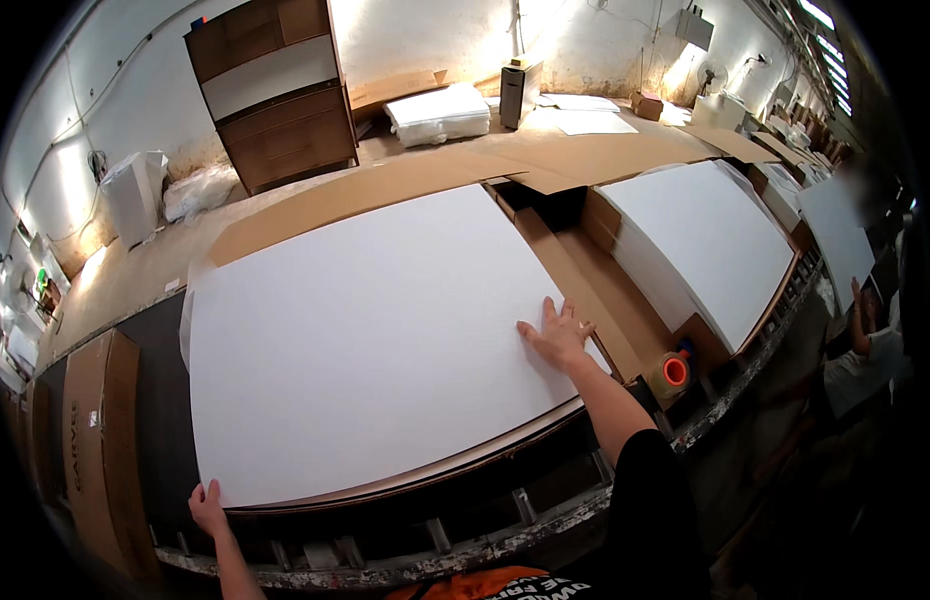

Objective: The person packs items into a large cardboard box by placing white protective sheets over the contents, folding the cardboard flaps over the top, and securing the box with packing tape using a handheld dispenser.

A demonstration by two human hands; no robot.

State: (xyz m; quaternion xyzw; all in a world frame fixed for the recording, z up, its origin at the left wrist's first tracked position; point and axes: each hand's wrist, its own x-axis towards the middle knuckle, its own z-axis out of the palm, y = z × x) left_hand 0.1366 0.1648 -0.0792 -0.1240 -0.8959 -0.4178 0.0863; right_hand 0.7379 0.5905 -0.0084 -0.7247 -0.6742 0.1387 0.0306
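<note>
A large white panel [375, 340] lies flat in front of me, on top of a thin stack of sheets whose edges show along the near side. At its near left corner is my left hand [209, 510], thumb on the top face and fingers curled by the edge, closed on the corner. My right hand [558, 338] rests on the panel near its right edge, open with the fingers spread and nothing held. Just right of that forearm stands a tape dispenser [673, 372] with a red-orange hub.
An open cardboard carton [605, 270] adjoins the panel, with another white panel stack [700, 240] farther right. A long brown box [100, 440] is on the left. Conveyor rollers [525, 505] run along the near side. A brown cabinet [275, 95] stands behind. Another person [865, 350] carries a panel at right.
</note>
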